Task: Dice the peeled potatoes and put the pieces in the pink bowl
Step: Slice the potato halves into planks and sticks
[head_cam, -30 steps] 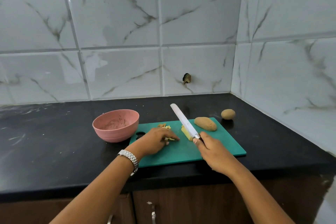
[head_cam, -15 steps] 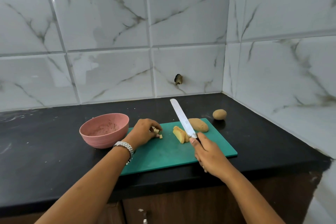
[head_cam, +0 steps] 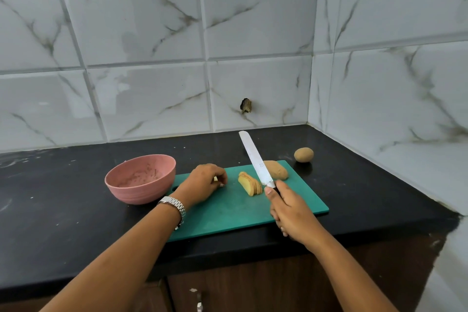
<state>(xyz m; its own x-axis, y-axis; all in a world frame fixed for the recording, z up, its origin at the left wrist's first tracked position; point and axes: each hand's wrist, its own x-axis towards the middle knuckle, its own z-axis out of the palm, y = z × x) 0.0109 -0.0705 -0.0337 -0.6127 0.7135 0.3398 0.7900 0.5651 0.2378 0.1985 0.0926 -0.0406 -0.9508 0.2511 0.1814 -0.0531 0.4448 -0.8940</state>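
A black counter [head_cam: 63,210] runs into a corner of marbled white tiles, with a green board [head_cam: 228,213] near its front lip. The left hand [head_cam: 202,181] rests on the board, fingers curled round a few dice [head_cam: 215,179] — only a yellow bit shows. The right hand [head_cam: 291,213] grips the knife [head_cam: 255,159] by the handle, blade pointing away. Between the hands lie the slices [head_cam: 249,183], fanned and not yet cubed. Just past the blade a potato [head_cam: 277,170] lies on the board; right of it, off the board, is the far potato [head_cam: 303,154]. The bowl [head_cam: 136,194] stands just left of the left hand, showing smears and no dice I can make out. The job looks barely begun — a short carry, then most of the cutting. There is open counter left of the bowl, the side wall is near on the right, and the right wrist overhangs the lip.
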